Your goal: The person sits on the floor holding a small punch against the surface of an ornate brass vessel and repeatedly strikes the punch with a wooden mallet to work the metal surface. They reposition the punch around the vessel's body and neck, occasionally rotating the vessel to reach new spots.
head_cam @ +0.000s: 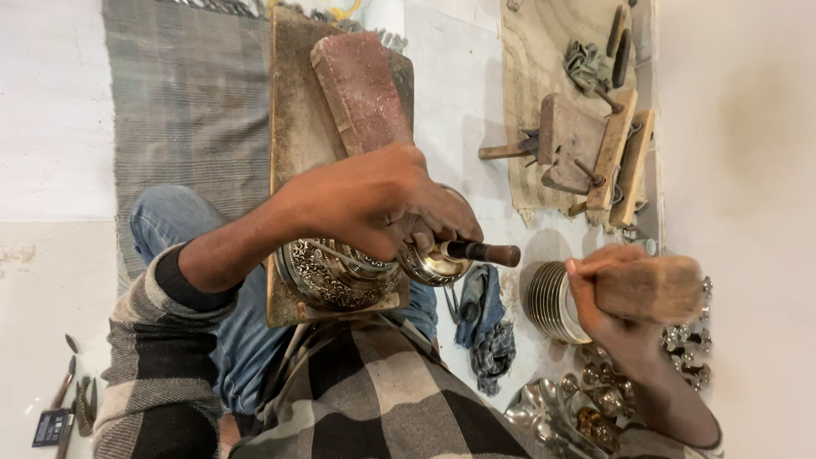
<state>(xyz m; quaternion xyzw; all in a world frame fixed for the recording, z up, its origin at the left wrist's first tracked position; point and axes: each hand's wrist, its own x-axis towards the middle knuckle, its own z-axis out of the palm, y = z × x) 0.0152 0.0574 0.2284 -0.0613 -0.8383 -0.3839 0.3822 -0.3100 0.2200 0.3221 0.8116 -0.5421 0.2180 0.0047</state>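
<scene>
L hand (374, 200), punch (480, 252) horizontal, tip left

Bright, even indoor light, slightly warm. White floor (51, 102) near blown out at left and right edges, little detail. Soft shadows only, e.g. under the wooden stand (586, 153). Glare spots on engraved metal bowl (331, 272) and stacked metal rings (548, 302). Right hand (608, 310) w/ wooden mallet (650, 289) motion-blurred; left hand (374, 204) sharp. Wide-angle stretch at corners, bottom edge soft.
</scene>
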